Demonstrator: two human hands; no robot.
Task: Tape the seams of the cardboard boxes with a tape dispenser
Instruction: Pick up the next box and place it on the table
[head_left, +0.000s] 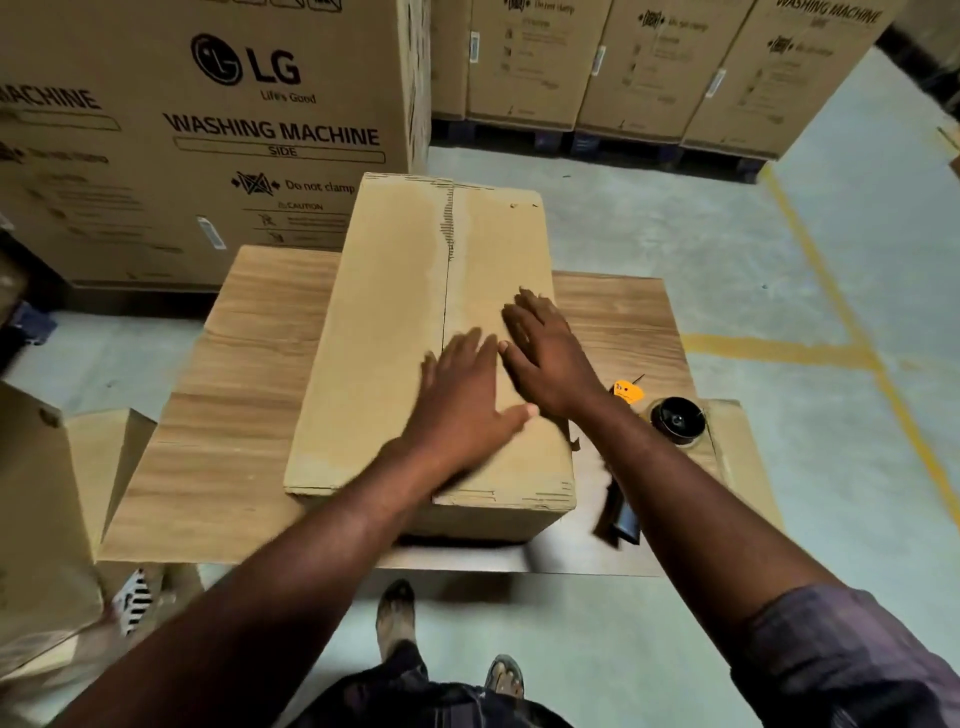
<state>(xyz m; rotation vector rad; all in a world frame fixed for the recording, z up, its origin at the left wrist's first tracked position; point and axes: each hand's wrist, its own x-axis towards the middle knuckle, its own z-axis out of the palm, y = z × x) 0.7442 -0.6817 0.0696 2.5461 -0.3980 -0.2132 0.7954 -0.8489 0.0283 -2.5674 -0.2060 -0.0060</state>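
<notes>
A long closed cardboard box (384, 332) lies on a wood-grain table (244, 415), with its centre seam running away from me. Clear tape seems to cover the seam. My left hand (462, 400) lies flat on the near part of the box top, over the seam, fingers straight. Beside it, my right hand (545, 353) presses flat on the right flap. A tape dispenser (675, 421) with a black roll and a dark handle sits on the table to the right of the box, partly hidden by my right forearm. Neither hand holds it.
Large washing-machine cartons (208, 130) stand behind the table and along the back on pallets. An open carton (47, 519) stands at my left, with another cardboard piece at the table's right end. Yellow lines (831, 312) mark the concrete floor. My feet are under the table's near edge.
</notes>
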